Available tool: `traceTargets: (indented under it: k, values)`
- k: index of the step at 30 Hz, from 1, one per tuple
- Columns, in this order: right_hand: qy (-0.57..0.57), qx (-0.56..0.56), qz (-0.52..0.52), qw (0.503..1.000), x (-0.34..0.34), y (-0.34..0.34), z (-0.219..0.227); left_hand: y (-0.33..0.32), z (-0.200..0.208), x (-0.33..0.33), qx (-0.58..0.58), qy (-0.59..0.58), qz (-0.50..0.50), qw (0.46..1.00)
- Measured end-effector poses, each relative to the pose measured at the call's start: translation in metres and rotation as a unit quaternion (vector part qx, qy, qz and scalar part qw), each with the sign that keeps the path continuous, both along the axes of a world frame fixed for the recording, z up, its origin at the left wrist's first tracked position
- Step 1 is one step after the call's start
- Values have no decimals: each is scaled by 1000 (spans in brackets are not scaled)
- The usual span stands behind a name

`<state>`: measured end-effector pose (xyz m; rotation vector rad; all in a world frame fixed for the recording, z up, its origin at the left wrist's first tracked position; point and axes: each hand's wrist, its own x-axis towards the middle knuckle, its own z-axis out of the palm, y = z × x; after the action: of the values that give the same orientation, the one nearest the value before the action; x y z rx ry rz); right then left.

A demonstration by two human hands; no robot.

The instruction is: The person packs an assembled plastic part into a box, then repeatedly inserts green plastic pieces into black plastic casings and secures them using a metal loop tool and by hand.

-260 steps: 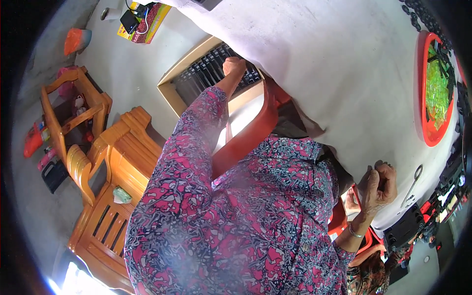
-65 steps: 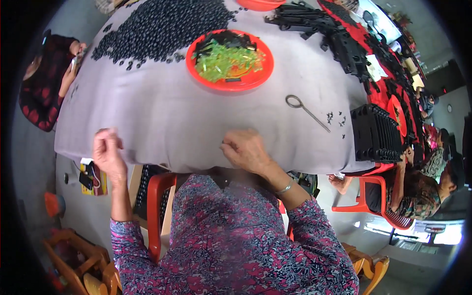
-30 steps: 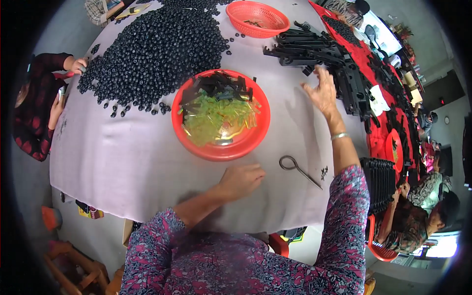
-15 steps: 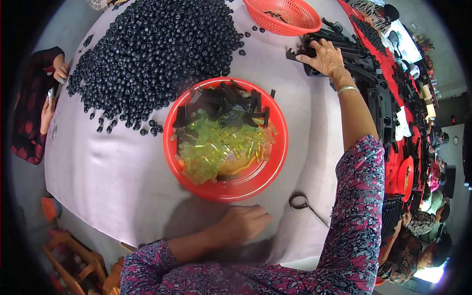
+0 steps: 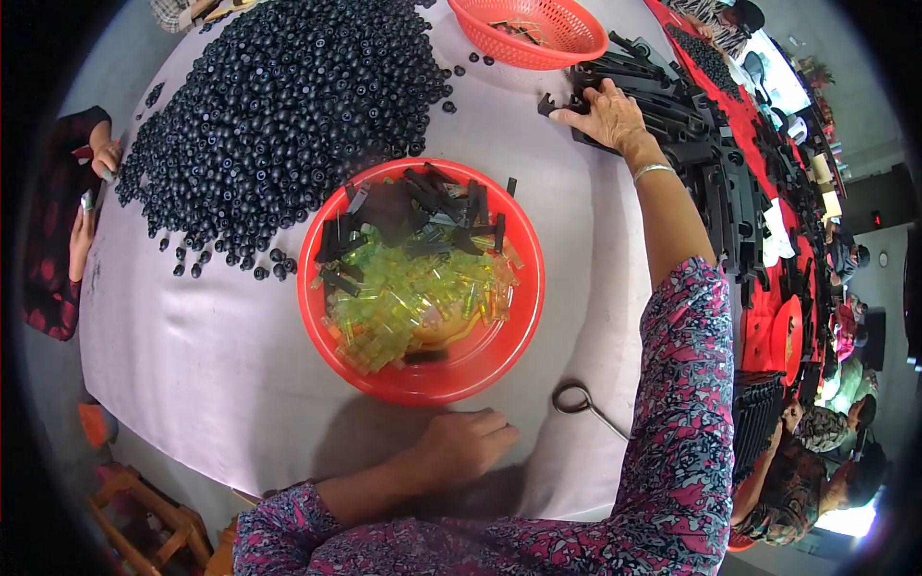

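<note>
Blk parts (image 5: 727, 197), blk beads (image 5: 288, 125), red dish (image 5: 480, 367), yel-grn pcs (image 5: 396, 300), pink/blk/grey mottled sleeves (image 5: 682, 355), lt grey cloth (image 5: 216, 384)

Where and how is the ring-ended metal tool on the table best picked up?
Probably by its ring, pinched from the left, nearest the left hand: the ring is wide and uncovered, while the thin rod slants toward the right sleeve, which seems to hide its far end.

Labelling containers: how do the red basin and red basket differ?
Walls: the red basin is solid; the red basket is perforated.
Load: the basin holds many yellow-green clear pieces and black strips; the basket shows a few thin bits.
Place: the basin is nearer the left hand; the basket, nearer the right hand.
Shared: both are open-topped on the pale cloth.
</note>
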<state>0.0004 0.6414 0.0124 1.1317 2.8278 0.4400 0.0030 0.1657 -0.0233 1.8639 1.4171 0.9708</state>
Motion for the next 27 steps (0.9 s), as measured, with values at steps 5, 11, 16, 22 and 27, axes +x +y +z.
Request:
traceTargets:
  k: [5, 11, 16, 22, 27]
  values:
    - [64, -45, -42, 996, 5, -15, -8, -1, 0, 1, 7, -5, 8, 1000]
    - [57, -55, -56, 995, 11, -36, 3, -2, -3, 1, 40, -17, 20, 999]
    - [57, -75, -54, 994, 21, -79, 5, -3, -7, 3, 74, -36, 45, 996]
    - [50, -92, -62, 993, 40, -135, 6, -2, -12, 0, 64, -26, 25, 997]
    - [86, -81, -50, 992, 62, -175, -2, 2, -12, 4, 74, -2, 55, 996]
